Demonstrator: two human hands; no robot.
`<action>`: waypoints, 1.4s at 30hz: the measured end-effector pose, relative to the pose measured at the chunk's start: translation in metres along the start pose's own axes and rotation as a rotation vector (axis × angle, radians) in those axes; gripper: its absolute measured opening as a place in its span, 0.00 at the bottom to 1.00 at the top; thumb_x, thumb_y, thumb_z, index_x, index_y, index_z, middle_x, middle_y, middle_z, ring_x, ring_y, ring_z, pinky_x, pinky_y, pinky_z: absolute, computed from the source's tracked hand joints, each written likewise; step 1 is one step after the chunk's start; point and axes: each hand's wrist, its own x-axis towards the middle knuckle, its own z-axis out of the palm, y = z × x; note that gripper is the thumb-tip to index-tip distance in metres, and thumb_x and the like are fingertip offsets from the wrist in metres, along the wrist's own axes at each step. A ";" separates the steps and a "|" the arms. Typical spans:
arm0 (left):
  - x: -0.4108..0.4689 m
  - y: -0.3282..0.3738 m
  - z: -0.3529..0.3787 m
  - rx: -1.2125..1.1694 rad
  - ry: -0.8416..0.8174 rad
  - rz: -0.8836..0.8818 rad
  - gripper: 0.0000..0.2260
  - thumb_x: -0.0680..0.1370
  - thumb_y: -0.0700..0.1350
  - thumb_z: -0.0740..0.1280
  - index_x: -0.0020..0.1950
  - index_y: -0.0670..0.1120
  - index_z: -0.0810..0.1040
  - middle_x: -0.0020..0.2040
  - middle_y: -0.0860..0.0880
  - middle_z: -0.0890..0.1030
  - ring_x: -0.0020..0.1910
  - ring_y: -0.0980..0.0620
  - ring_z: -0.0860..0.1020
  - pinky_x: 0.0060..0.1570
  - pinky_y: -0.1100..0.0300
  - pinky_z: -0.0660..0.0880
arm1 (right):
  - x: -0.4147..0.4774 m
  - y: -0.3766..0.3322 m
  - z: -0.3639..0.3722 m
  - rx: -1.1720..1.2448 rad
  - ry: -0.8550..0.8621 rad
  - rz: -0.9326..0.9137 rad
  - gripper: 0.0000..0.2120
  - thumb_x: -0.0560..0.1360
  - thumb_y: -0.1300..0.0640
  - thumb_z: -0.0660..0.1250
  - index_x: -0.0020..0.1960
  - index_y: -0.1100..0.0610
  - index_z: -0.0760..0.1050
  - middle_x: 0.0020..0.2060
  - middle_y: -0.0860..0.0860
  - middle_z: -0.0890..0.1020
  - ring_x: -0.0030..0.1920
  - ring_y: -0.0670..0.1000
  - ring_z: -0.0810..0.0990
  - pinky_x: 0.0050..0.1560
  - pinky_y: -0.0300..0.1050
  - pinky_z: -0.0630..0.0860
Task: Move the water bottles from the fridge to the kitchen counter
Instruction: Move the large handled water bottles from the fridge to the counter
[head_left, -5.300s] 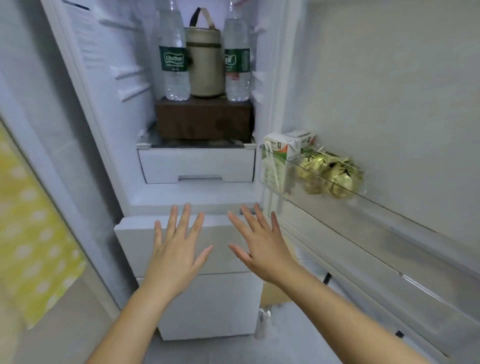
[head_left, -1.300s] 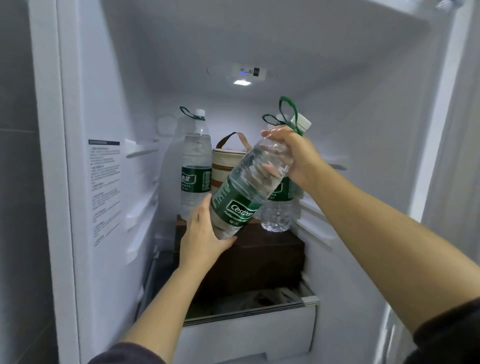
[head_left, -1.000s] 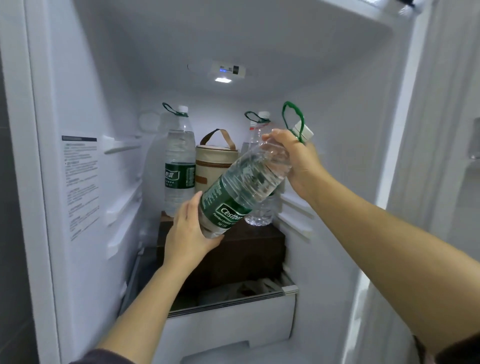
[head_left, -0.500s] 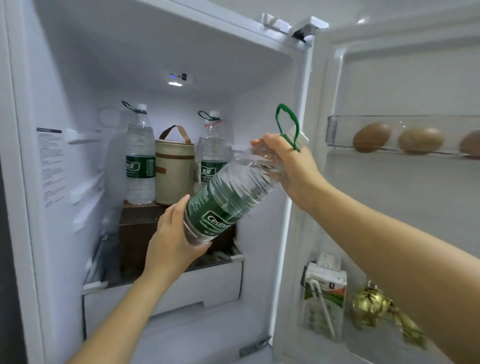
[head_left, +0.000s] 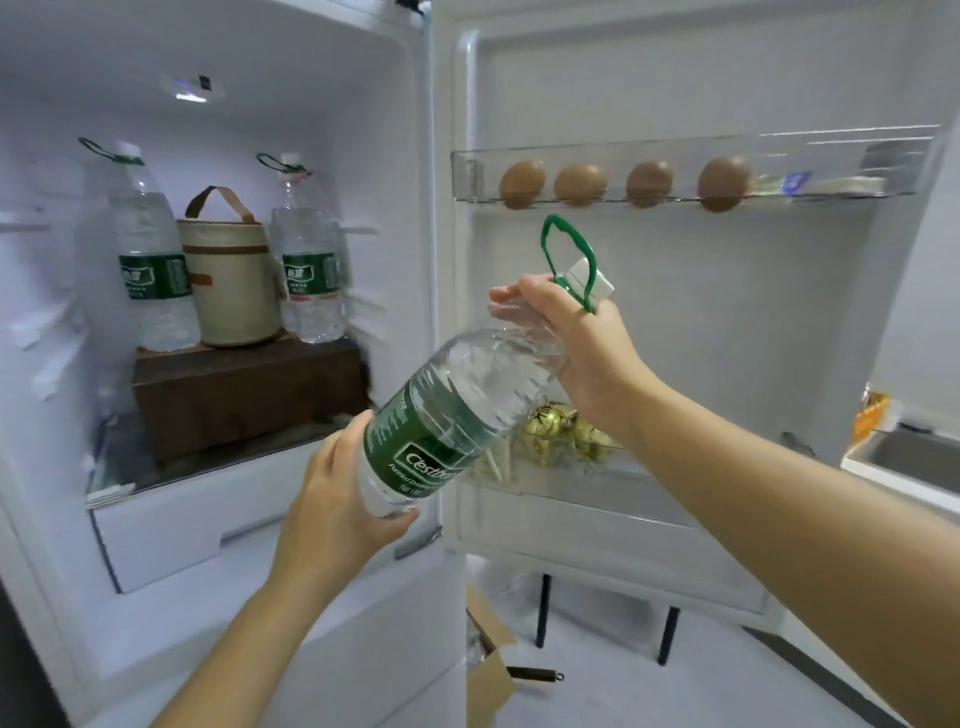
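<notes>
While clasping clear green-labelled plastic bottle (head_left: 457, 415), right hand (head_left: 582, 338) at neck, left hand (head_left: 337, 499) at base, risks clipping white fridge door (head_left: 727, 312) if swung.

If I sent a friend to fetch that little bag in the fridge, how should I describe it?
Look into the open fridge, at the dark brown box on its shelf. On that box the bag stands between two upright water bottles. It alone is beige and round, with a brown band and a brown strap.

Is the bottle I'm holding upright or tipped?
Tipped: the bottle slants, top high in the right hand, base low in the left hand.
</notes>
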 end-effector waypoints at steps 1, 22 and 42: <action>-0.003 0.003 0.003 -0.022 -0.019 0.009 0.50 0.59 0.51 0.81 0.75 0.57 0.57 0.71 0.55 0.67 0.68 0.52 0.68 0.56 0.50 0.75 | -0.006 -0.001 -0.004 -0.014 0.016 -0.003 0.08 0.72 0.52 0.69 0.45 0.56 0.83 0.47 0.54 0.86 0.52 0.52 0.85 0.52 0.50 0.77; -0.061 0.077 0.128 -0.382 -0.637 0.216 0.47 0.60 0.57 0.78 0.72 0.68 0.53 0.60 0.65 0.67 0.62 0.56 0.71 0.50 0.56 0.74 | -0.153 0.011 -0.111 -0.104 0.745 -0.054 0.04 0.67 0.60 0.67 0.37 0.58 0.81 0.35 0.54 0.85 0.42 0.52 0.84 0.50 0.47 0.80; -0.246 0.380 0.235 -0.573 -0.918 0.422 0.46 0.59 0.62 0.73 0.72 0.66 0.54 0.66 0.63 0.68 0.62 0.58 0.71 0.47 0.56 0.75 | -0.398 -0.112 -0.358 -0.400 1.127 -0.052 0.04 0.67 0.61 0.69 0.38 0.61 0.81 0.33 0.52 0.84 0.38 0.51 0.84 0.44 0.45 0.81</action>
